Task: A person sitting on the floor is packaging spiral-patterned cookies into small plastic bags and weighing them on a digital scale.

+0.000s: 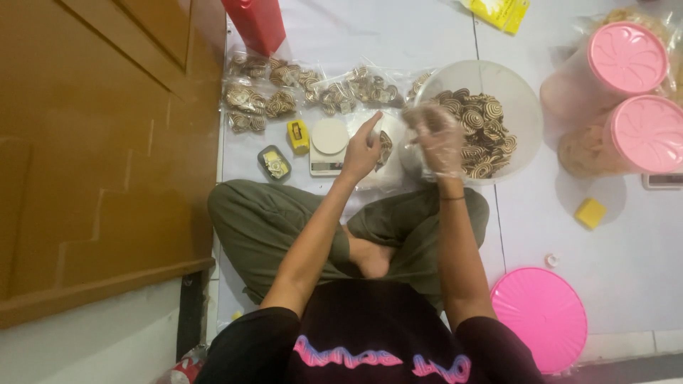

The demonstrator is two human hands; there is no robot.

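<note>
Black tee [370, 341] w/ pink lettering sits closest to the lens, then crossed legs in olive trousers [263, 220] on the white tiled floor [626, 263]. Person is seated on the floor, working over things laid out ahead.

Going L to R: brown wooden door [92, 142] takes up the left side. Red container [256, 21] stands at the top by the door edge. Below it a row of filled clear packets of swirl biscuits [263, 96], lying flat & touching each other. Near the knee, a small grey tin [274, 163], a yellow sharpener-like item [298, 136], then a small kitchen scale [329, 146] w/ round white plate, nothing on it.

Left hand [361, 151] is bare, fingers curled around the mouth of a clear plastic bag [388, 153] w/ a few biscuits already inside, just right of the scale. Right hand [437, 139] wears a thin clear glove, fingers pinched loosely; looks blurred, so can't tell if a biscuit is in them. It hovers at the near rim of the big translucent bowl [523, 92], half full of brown-and-cream swirl biscuits [480, 131].

To do this bit well, I'd judge: keep the bag mouth wide w/ the left hand, drop pieces in gently so the swirls don't crack, keep the bare hand off the food.

Further right: two pink-lidded tubs [626, 57], a yellow block [590, 212], a loose pink lid [539, 316] by the right knee.
</note>
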